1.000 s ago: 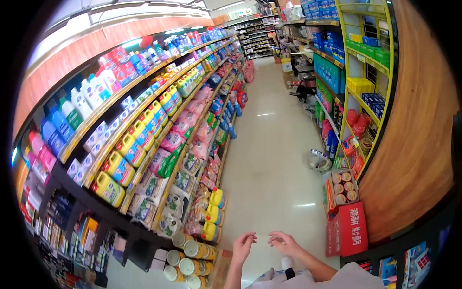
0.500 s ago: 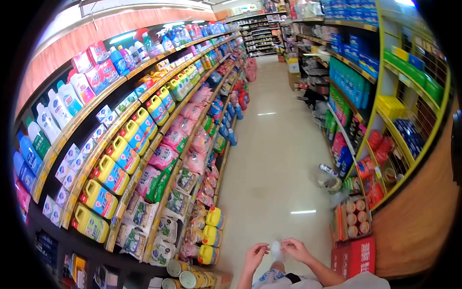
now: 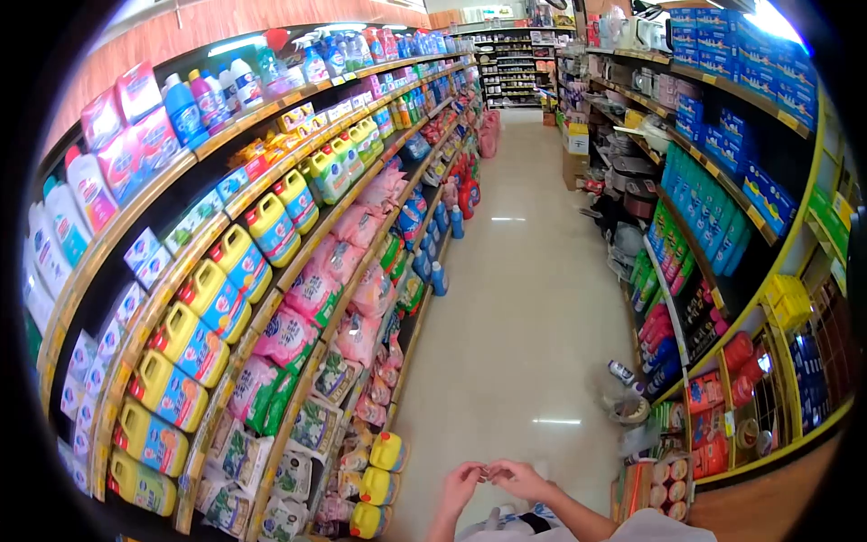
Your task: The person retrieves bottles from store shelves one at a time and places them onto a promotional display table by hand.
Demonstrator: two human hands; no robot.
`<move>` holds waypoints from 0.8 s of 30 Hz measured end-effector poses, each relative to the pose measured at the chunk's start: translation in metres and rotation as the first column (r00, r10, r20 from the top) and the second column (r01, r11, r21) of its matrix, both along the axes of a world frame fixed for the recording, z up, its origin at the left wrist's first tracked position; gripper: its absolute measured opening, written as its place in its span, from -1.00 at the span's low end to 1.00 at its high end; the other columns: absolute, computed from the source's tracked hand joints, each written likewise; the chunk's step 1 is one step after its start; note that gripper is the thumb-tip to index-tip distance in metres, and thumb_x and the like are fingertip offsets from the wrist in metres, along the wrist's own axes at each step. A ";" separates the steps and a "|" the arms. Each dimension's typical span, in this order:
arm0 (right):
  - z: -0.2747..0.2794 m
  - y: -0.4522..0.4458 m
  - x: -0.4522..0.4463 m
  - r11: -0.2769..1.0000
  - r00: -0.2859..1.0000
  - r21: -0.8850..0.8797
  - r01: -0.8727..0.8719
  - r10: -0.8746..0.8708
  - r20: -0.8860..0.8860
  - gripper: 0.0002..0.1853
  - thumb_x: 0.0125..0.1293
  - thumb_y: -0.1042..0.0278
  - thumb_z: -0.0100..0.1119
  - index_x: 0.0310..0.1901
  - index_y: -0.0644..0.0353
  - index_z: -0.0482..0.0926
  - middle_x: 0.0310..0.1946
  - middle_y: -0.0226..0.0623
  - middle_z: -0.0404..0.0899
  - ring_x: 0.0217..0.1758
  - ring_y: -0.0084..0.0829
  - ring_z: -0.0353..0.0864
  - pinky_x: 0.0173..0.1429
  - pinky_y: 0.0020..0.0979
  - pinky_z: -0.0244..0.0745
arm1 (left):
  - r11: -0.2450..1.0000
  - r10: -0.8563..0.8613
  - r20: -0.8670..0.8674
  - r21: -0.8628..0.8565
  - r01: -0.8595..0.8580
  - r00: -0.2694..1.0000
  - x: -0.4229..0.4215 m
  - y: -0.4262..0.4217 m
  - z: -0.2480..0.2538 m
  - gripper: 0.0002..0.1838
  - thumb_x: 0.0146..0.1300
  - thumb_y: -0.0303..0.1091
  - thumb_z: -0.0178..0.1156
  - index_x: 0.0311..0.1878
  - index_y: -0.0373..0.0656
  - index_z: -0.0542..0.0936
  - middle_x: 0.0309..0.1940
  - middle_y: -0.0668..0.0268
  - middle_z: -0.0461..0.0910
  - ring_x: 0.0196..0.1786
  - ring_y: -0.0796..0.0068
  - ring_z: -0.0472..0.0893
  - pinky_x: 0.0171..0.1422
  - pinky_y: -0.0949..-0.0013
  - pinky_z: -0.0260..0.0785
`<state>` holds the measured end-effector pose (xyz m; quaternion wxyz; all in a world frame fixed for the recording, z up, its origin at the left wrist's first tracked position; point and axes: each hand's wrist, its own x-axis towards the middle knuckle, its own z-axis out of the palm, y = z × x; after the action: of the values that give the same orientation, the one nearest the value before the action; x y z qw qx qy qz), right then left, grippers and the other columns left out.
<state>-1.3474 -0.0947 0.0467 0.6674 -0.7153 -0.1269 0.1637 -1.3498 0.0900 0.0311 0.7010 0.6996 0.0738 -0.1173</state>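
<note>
The left hand (image 3: 463, 489) and right hand (image 3: 517, 481) meet, or nearly so, at half-curled fingertips above the aisle floor (image 3: 483, 343); whether they pinch anything I cannot tell. Nearest, to their left, yellow jugs (image 3: 380, 486) line the shelves (image 3: 192, 481), contents hidden. To their right, an open box (image 3: 691, 477) holds round tubs (image 3: 676, 492). Farther left sit pink bags (image 3: 312, 294), plump and closed

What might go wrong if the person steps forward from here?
The yellow jugs low along the left edge of the floor could get kicked. Stepping too far right might catch the clutter there. The left hand and right hand, close together in front, may hide things underfoot.
</note>
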 end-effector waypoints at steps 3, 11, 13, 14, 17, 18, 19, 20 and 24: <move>-0.008 -0.027 0.060 0.997 0.999 -0.077 -0.026 0.023 -0.034 -0.73 0.33 0.45 0.09 0.05 0.21 0.55 -0.16 -0.27 0.67 -0.12 -0.48 0.65 0.03 -0.42 0.54 | 0.992 -0.110 -0.035 0.052 0.112 0.993 0.062 -0.027 -0.009 -0.80 0.36 -0.48 0.05 -0.05 -0.31 0.60 -0.28 0.21 0.67 -0.23 0.47 0.65 -0.11 0.42 0.52; 0.023 -0.120 0.253 0.955 0.964 -0.134 0.265 -0.266 0.007 -0.78 0.31 0.47 0.13 -0.04 0.27 0.58 -0.25 -0.25 0.68 -0.15 -0.49 0.65 -0.01 -0.45 0.54 | 0.962 -0.255 0.057 0.111 0.248 0.965 0.260 -0.108 0.027 -0.78 0.38 -0.42 0.06 -0.02 -0.28 0.60 -0.28 0.23 0.66 -0.23 0.50 0.64 -0.12 0.45 0.50; 0.012 -0.136 0.299 0.935 0.938 0.086 0.345 -0.347 0.015 -0.81 0.31 0.50 0.12 -0.08 0.31 0.58 -0.29 -0.26 0.67 -0.19 -0.49 0.65 -0.05 -0.45 0.55 | 0.965 -0.250 0.114 0.112 0.238 0.961 0.296 -0.125 0.024 -0.78 0.38 -0.41 0.06 -0.01 -0.26 0.60 -0.27 0.24 0.66 -0.23 0.51 0.64 -0.11 0.46 0.49; 0.004 -0.142 0.321 0.932 0.936 0.099 0.349 -0.352 0.012 -0.81 0.31 0.50 0.12 -0.08 0.31 0.58 -0.29 -0.26 0.67 -0.19 -0.49 0.65 -0.05 -0.45 0.55 | 0.977 -0.211 0.100 0.063 0.205 0.972 0.313 -0.133 0.020 -0.78 0.38 -0.40 0.06 0.00 -0.25 0.60 -0.27 0.24 0.66 -0.22 0.51 0.63 -0.10 0.46 0.49; -0.016 -0.152 0.379 0.932 0.930 -0.014 0.363 -0.361 0.066 -0.82 0.30 0.53 0.10 -0.09 0.32 0.57 -0.29 -0.26 0.66 -0.19 -0.48 0.65 -0.06 -0.44 0.56 | 0.981 -0.194 0.086 0.008 0.194 0.977 0.349 -0.138 0.010 -0.77 0.38 -0.41 0.07 0.00 -0.26 0.59 -0.27 0.24 0.67 -0.22 0.52 0.63 -0.08 0.45 0.48; -0.021 -0.153 0.397 0.945 0.945 0.032 0.326 -0.326 -0.005 -0.81 0.30 0.54 0.09 -0.08 0.32 0.57 -0.28 -0.26 0.66 -0.19 -0.49 0.65 -0.05 -0.44 0.56 | 0.975 -0.219 0.094 -0.023 0.223 0.971 0.365 -0.135 0.008 -0.77 0.38 -0.41 0.06 0.01 -0.27 0.58 -0.27 0.23 0.67 -0.22 0.52 0.63 -0.07 0.45 0.48; -0.027 -0.153 0.415 0.954 0.956 0.074 0.290 -0.285 -0.070 -0.81 0.29 0.54 0.09 -0.07 0.31 0.57 -0.26 -0.26 0.66 -0.19 -0.49 0.65 -0.04 -0.44 0.56 | 0.975 -0.217 0.112 -0.019 0.221 0.970 0.381 -0.130 0.004 -0.77 0.38 -0.41 0.06 0.01 -0.27 0.58 -0.27 0.23 0.67 -0.22 0.52 0.63 -0.07 0.45 0.48; -0.039 -0.149 0.435 0.969 0.968 0.038 0.244 -0.241 -0.064 -0.80 0.29 0.54 0.08 -0.07 0.30 0.57 -0.27 -0.27 0.66 -0.18 -0.49 0.64 -0.03 -0.44 0.55 | 0.988 -0.148 0.040 -0.026 0.149 0.988 0.397 -0.127 -0.002 -0.78 0.37 -0.42 0.07 -0.01 -0.29 0.58 -0.27 0.22 0.67 -0.23 0.51 0.63 -0.08 0.45 0.48; -0.069 -0.136 0.511 0.999 0.999 0.009 -0.039 0.039 -0.013 -0.79 0.29 0.51 0.06 -0.06 0.28 0.57 -0.24 -0.27 0.66 -0.16 -0.47 0.64 0.00 -0.41 0.54 | 0.997 0.074 -0.049 0.012 -0.074 0.996 0.482 -0.124 -0.023 -0.79 0.36 -0.44 0.07 -0.05 -0.33 0.59 -0.27 0.18 0.67 -0.26 0.47 0.64 -0.12 0.43 0.50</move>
<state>-0.8364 -0.2308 -0.0227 0.6680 -0.7087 -0.1371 0.1808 -0.8679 -0.0344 0.0083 0.6992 0.6969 0.1176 -0.1082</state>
